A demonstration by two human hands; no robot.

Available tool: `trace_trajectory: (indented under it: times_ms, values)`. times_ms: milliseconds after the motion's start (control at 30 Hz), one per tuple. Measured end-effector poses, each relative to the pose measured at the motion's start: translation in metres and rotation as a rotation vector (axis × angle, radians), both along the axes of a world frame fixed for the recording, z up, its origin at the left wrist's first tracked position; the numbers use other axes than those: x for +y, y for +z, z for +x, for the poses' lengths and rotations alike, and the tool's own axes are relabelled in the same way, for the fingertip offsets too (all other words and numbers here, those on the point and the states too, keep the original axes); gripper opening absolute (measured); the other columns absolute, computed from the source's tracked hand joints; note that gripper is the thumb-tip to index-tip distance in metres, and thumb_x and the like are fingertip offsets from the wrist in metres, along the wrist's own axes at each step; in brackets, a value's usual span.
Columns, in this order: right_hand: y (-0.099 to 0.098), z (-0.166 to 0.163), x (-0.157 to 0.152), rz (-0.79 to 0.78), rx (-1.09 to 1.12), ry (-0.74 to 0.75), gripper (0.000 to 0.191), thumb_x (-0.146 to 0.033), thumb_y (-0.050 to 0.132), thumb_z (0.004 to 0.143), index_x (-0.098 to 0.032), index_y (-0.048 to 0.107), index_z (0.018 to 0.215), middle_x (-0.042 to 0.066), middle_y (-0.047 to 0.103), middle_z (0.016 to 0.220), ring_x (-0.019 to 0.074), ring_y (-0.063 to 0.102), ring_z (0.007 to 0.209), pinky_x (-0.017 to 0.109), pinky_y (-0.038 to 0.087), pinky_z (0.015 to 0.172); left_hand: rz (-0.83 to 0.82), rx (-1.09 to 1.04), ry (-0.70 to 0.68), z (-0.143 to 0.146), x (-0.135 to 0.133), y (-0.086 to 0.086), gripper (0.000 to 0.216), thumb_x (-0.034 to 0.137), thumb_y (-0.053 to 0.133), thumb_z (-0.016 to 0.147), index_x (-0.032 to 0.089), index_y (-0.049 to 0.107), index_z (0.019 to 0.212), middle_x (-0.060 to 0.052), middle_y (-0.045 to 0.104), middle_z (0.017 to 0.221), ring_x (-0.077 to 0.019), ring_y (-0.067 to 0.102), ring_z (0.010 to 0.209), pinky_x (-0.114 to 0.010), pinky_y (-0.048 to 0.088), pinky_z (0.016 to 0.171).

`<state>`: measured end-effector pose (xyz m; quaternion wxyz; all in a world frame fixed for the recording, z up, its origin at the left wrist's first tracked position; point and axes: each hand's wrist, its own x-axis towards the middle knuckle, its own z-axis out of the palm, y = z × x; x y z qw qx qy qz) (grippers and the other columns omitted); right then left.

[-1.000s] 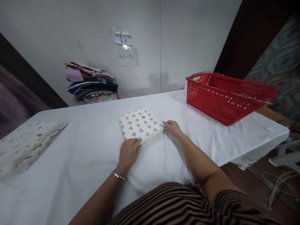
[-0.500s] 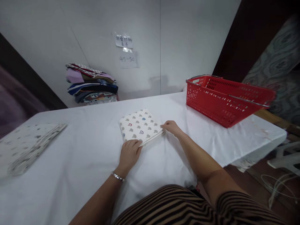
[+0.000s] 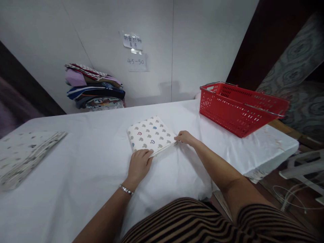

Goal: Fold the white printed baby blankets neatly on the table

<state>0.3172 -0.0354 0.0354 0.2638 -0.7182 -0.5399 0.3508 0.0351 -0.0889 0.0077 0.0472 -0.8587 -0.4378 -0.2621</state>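
Note:
A white folded cloth (image 3: 152,133) printed with grey mushrooms and a few coloured ones lies flat in the middle of the table. At its near left corner, my left hand (image 3: 139,164) is closed on the edge, with fingers on top; a metal bracelet circles the wrist. My right hand (image 3: 186,137) pinches the near right corner between thumb and fingers. The layers of the fold show along the near edge between both hands.
A white-covered table (image 3: 96,145) carries a patterned folded cloth pile (image 3: 27,152) at the left and a red basket (image 3: 235,113) at the back right. Folded fabrics (image 3: 97,87) are stacked by the wall, below paper signs (image 3: 136,62). A white stool (image 3: 303,168) stands at the right.
The view has shifted slightly, so the basket and fabric stack appear a little further left. Both hands keep their hold on the cloth, which looks nearly unmoved.

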Motion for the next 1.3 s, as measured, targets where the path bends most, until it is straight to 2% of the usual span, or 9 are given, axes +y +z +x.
trace_trajectory:
  times_ms: [167,300,400,600,833,1033,1100,1167,1300]
  values:
    - [0.022,-0.01,0.016,0.025,0.054,0.0,0.018,-0.015,0.07,0.063,-0.017,0.053,0.056,-0.004,0.047,0.038,0.0104,0.045,0.043,0.021,0.031,0.044,0.014,-0.029,0.002,-0.002,-0.001,-0.001,0.023,0.024,0.049,0.088,0.023,0.064,0.105,-0.007,0.065,0.101,-0.0234,0.057,0.096,-0.04,0.042,0.083]
    - [0.035,-0.02,0.031,0.188,0.24,-0.005,0.016,-0.024,0.065,0.075,-0.018,0.052,0.069,-0.004,0.056,0.053,0.0091,0.055,0.052,0.017,0.038,0.047,0.014,-0.051,0.014,-0.003,-0.001,-0.001,0.022,0.025,0.048,0.088,0.021,0.064,0.104,-0.007,0.066,0.099,-0.0229,0.057,0.095,-0.039,0.042,0.082]
    - [0.026,-0.019,0.031,0.182,0.391,-0.048,0.019,-0.022,0.068,0.073,-0.018,0.05,0.068,-0.004,0.055,0.051,0.0087,0.055,0.05,0.016,0.037,0.044,0.019,-0.041,0.034,-0.003,-0.002,-0.002,0.022,0.022,0.048,0.088,0.02,0.063,0.104,-0.007,0.065,0.099,-0.0228,0.056,0.095,-0.038,0.041,0.082]
    - [-0.01,-0.005,0.018,0.034,0.335,-0.07,0.025,-0.019,0.075,0.066,-0.017,0.05,0.063,-0.004,0.054,0.044,0.0085,0.05,0.04,0.017,0.032,0.037,0.018,-0.008,0.041,-0.003,-0.005,-0.006,0.021,0.021,0.049,0.087,0.02,0.064,0.102,-0.006,0.065,0.1,-0.0229,0.056,0.096,-0.038,0.04,0.082]
    - [-0.006,-0.001,0.025,0.022,0.256,-0.029,0.02,-0.021,0.074,0.067,-0.017,0.054,0.066,-0.003,0.057,0.05,0.0088,0.053,0.045,0.017,0.035,0.04,0.024,-0.007,0.034,-0.004,-0.006,-0.005,0.02,0.019,0.049,0.087,0.02,0.065,0.099,-0.006,0.066,0.097,-0.0226,0.057,0.094,-0.039,0.041,0.08]
    - [-0.015,0.005,0.018,0.014,0.032,0.043,0.01,-0.022,0.068,0.069,-0.016,0.059,0.069,-0.003,0.057,0.05,0.0109,0.052,0.046,0.021,0.038,0.045,-0.003,-0.03,0.018,-0.004,-0.007,-0.006,0.02,0.019,0.048,0.087,0.021,0.065,0.099,-0.006,0.066,0.098,-0.022,0.056,0.094,-0.039,0.041,0.081]
    - [-0.012,0.003,0.015,0.056,-0.065,0.066,0.008,-0.02,0.067,0.068,-0.016,0.062,0.073,0.001,0.062,0.058,0.015,0.058,0.056,0.024,0.044,0.054,-0.022,-0.05,0.021,-0.004,-0.008,-0.005,0.019,0.023,0.049,0.088,0.021,0.065,0.099,-0.007,0.065,0.098,-0.0222,0.056,0.094,-0.039,0.042,0.081]
    - [-0.005,-0.004,0.014,0.129,-0.145,0.085,0.017,-0.018,0.066,0.067,-0.016,0.065,0.084,0.006,0.069,0.082,0.0205,0.063,0.079,0.03,0.048,0.072,-0.04,-0.087,0.028,-0.003,-0.007,0.0,0.019,0.028,0.05,0.089,0.021,0.064,0.099,-0.007,0.065,0.099,-0.0219,0.056,0.094,-0.039,0.043,0.081]
    - [0.006,-0.034,0.016,0.446,-0.268,0.28,0.041,-0.024,0.057,0.08,-0.02,0.058,0.121,0.009,0.053,0.133,0.0225,0.045,0.124,0.036,0.034,0.105,-0.038,-0.131,0.005,0.005,0.003,0.009,0.025,0.034,0.047,0.091,0.021,0.062,0.107,-0.008,0.064,0.113,-0.0218,0.055,0.108,-0.039,0.043,0.09]
